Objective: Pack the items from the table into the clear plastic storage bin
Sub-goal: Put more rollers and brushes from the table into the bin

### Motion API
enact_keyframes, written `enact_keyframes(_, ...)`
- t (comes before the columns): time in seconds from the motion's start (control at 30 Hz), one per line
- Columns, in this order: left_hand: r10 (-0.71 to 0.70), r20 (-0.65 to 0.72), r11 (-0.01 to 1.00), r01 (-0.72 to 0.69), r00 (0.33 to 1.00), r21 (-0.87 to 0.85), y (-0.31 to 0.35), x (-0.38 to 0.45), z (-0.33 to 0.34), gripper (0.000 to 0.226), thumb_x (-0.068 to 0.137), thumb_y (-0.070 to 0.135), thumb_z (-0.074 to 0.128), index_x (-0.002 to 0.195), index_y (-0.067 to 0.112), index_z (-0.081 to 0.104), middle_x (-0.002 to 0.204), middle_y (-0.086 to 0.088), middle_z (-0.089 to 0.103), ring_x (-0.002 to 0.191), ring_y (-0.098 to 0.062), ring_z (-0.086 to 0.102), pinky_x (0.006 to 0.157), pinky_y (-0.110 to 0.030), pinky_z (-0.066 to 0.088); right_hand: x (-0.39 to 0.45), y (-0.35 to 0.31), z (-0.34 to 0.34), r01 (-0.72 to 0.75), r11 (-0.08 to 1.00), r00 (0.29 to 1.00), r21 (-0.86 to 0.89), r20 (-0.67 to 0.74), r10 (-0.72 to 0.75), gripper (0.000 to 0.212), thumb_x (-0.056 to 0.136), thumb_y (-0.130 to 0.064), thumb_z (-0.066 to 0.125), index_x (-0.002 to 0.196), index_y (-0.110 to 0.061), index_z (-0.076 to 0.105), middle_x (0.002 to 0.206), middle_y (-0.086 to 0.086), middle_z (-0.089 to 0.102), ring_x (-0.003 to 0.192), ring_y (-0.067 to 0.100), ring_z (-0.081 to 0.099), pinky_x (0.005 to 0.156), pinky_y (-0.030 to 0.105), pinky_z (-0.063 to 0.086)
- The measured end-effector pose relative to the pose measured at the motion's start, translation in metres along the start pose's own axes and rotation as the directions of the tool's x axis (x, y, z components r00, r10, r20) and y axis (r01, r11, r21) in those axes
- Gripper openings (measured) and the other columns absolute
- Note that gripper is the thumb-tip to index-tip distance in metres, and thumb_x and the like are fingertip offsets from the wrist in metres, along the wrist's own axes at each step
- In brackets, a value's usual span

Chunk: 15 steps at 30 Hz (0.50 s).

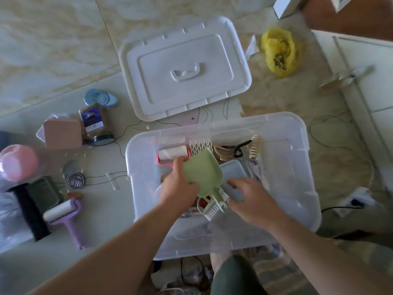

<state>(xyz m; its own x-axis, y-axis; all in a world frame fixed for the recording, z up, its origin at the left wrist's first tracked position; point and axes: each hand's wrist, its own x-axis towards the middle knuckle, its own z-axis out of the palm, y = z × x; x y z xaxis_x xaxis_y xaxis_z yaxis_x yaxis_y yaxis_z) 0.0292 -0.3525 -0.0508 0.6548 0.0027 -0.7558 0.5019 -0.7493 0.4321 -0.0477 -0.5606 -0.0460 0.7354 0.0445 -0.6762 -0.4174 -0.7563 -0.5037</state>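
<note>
The clear plastic storage bin [297, 167] stands in front of me. Inside it my left hand [178, 186] grips a light green dustpan [202, 171] with a small white-bristled brush [214, 206] clipped at its handle. My right hand [251, 196] hovers beside the brush with spread, relaxed fingers and holds nothing. Also in the bin lie a red-framed lint roller [173, 153], a pale blue lidded box [231, 173], hair claw clips [253, 143] and a white wavy comb [200, 143].
The bin's white lid [182, 67] lies beyond it. Left of the bin lie a purple lint roller [63, 213], pink box [62, 134], pink round container [18, 162], brown jar [93, 121], blue tape dispenser [100, 97], round metal disc [76, 180]. A yellow bag [278, 52] sits far right.
</note>
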Motion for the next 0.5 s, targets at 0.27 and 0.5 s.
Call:
enact_keyframes(0.27,0.054,0.011,0.985,-0.052,0.998,-0.167,0.019,-0.015,0.040,0.070,0.081,0.009,0.063,0.138,0.042,0.039,0.099,0.013,0.039,0.097,-0.027,0.058,0.074,-0.048,0.063,-0.014,0.006,-0.014,-0.033,0.996,0.995,-0.087,-0.098,0.024,0.022,0.090,-0.047,0.064,0.090,-0.027,0.071,0.084,-0.011,0.064,0.077,0.005,0.059,0.068,0.032,0.052)
enact_keyframes(0.5,0.288,0.230,0.950,-0.307,0.930,0.054,0.006,-0.025,0.053,0.090,0.091,0.042,0.065,0.157,0.053,0.005,0.141,0.004,0.048,0.123,-0.021,0.054,0.106,-0.042,0.047,-0.003,0.046,-0.008,-0.308,0.939,0.930,-0.154,-0.258,0.262,0.020,0.086,-0.036,0.072,0.083,-0.017,0.068,0.074,0.000,0.065,0.069,0.025,0.063,0.058,0.035,0.050)
